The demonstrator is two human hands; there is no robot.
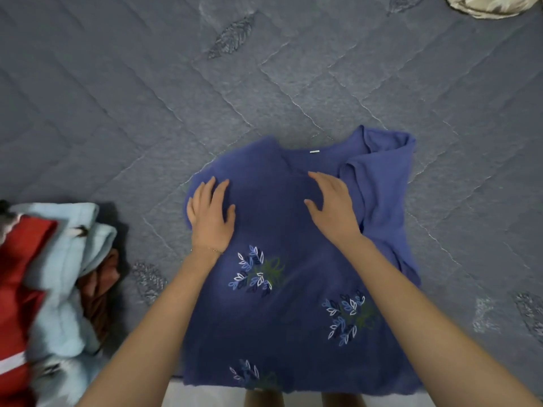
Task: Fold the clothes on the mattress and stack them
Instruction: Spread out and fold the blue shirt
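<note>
A blue top (293, 318) with embroidered leaf sprigs lies spread on the grey quilted mattress (264, 83), neckline away from me. Its right sleeve (382, 177) is folded in over the body. My left hand (210, 214) rests flat on the top's left shoulder, fingers straight. My right hand (332, 205) lies near the neckline beside the folded sleeve, fingers straight and slightly spread, touching the cloth.
At the left edge lies a pile of clothes (53, 289): a red piece, light blue pieces and a brown one. A cream cloth (490, 5) shows at the top right corner. The mattress's near edge runs below the top's hem.
</note>
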